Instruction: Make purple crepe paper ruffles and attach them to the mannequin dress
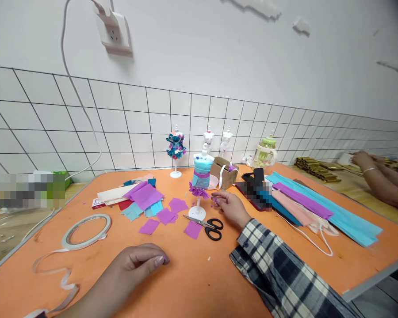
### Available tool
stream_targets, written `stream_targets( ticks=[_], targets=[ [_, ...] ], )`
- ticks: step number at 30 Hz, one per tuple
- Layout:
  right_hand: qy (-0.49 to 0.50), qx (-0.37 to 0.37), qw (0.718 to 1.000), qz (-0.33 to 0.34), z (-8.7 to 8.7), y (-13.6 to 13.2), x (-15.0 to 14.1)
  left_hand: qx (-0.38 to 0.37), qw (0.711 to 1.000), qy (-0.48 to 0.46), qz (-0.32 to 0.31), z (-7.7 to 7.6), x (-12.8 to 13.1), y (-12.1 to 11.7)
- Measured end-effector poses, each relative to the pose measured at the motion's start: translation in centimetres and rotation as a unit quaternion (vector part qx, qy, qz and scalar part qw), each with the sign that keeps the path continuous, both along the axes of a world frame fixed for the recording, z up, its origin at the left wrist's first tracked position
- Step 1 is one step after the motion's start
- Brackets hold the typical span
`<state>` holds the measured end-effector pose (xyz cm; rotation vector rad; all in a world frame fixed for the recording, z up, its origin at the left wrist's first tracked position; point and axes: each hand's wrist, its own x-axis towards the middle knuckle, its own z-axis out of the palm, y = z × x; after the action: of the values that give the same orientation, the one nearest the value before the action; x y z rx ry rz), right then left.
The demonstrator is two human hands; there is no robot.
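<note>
A small dress form (201,170) on a white round stand (197,214) wears light-blue crepe paper with a purple band and a ruffled purple hem. My right hand (231,208) rests just right of it, fingers loosely stretched above tiny purple paper bits. My left hand (141,263) is low at the front, thumb and fingers pinched together; a speck of purple shows at the tips, too small to name. Black-handled scissors (212,227) lie between the hands, blades toward the stand. Around them are purple paper squares (149,226).
A roll of white double-sided tape (86,231) lies left, its loose strip trailing forward. A paper stack (142,196), a decorated dress form (176,148), a cardboard box (223,174), a bottle (265,152) and long crepe strips (331,210) surround the middle. Another person's hands (368,163) are far right.
</note>
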<state>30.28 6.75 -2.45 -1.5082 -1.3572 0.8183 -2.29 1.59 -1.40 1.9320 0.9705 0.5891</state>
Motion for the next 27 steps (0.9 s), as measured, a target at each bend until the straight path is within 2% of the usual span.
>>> stream_targets(
  ticks=[6,12,15,20,27],
  targets=[
    [0.026,-0.011,0.999,0.023,0.2,-0.3,-0.4,-0.008,1.000,-0.003,-0.005,0.3,0.2,-0.2],
    [-0.002,-0.017,0.999,0.033,0.4,-0.8,-0.9,-0.022,0.999,0.013,-0.029,0.7,0.6,-0.7],
    [-0.046,-0.013,0.998,0.041,0.3,-1.0,-1.2,-0.028,0.999,0.023,-0.034,0.9,0.6,-0.7],
    [-0.182,0.034,0.983,-0.001,0.6,-1.2,-1.0,-0.027,0.998,0.024,-0.044,1.0,0.7,-0.7],
    [-0.297,0.031,0.954,0.026,0.5,-1.2,-2.1,-0.009,0.998,0.020,-0.060,0.7,0.7,-0.7]
  ],
)
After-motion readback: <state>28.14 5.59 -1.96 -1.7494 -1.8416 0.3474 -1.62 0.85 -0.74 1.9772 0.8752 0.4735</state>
